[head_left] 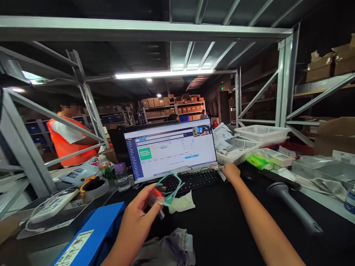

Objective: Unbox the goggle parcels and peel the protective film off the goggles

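My left hand (142,205) is closed on a pair of teal-framed glasses (179,183), held up in front of the keyboard (198,180). A red patch shows near its fingertips. A pale cloth (184,203) lies on the black desk mat just behind the glasses. Below, a grey drawstring pouch (169,249) with a purple cord rests near the front edge. My right hand (230,172) reaches forward to the lower right corner of the monitor (172,151). Its fingers are curled by a small whitish piece; what they hold is hidden.
A grey handheld scanner (294,208) lies at right. White baskets (262,132) and a clear tray (318,166) stand behind it. At left are a blue box (94,229), a tape roll (95,188) and a purple-capped bottle (121,177). A person in an orange vest (66,144) stands beyond the rack.
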Demonstrator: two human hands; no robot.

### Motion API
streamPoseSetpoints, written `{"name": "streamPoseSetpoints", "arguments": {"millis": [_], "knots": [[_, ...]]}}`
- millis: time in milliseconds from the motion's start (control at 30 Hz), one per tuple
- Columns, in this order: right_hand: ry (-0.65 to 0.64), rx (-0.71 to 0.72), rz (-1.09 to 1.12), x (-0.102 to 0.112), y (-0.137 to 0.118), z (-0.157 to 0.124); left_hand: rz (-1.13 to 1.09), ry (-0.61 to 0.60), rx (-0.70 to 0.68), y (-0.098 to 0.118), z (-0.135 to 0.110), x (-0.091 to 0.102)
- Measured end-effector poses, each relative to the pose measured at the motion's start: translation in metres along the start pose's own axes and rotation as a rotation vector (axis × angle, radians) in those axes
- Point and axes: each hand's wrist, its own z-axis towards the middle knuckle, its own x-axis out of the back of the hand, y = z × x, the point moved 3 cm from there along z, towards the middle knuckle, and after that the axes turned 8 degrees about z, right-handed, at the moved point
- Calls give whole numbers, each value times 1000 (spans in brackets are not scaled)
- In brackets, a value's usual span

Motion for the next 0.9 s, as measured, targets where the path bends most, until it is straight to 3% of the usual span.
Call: {"name": "streamPoseSetpoints", "arguments": {"millis": [200, 367, 467, 533, 600, 667, 767, 900], "knots": [[114, 115, 361, 48, -27, -5, 369, 53, -342, 31, 1, 1], [75, 346, 718, 60, -76, -56, 349, 129, -419, 32, -5, 17], [-71, 493, 874, 51, -105, -102, 339, 52, -419, 22, -1, 23], [-279, 538, 1025, 40, -121, -133, 322, 22, -403, 15, 5, 28], [-527, 514, 1273, 27, -135, -159, 301, 78, -394, 10, 10, 33], [-682, 441, 1511, 16, -146, -178, 290, 198, -387, 7, 14, 38], [-742, 384, 1662, 3, -155, -196, 275, 312, -361, 5, 15, 40], [-856, 464, 1671, -10, -161, -214, 214, 288, -354, 9, 13, 32]]}}
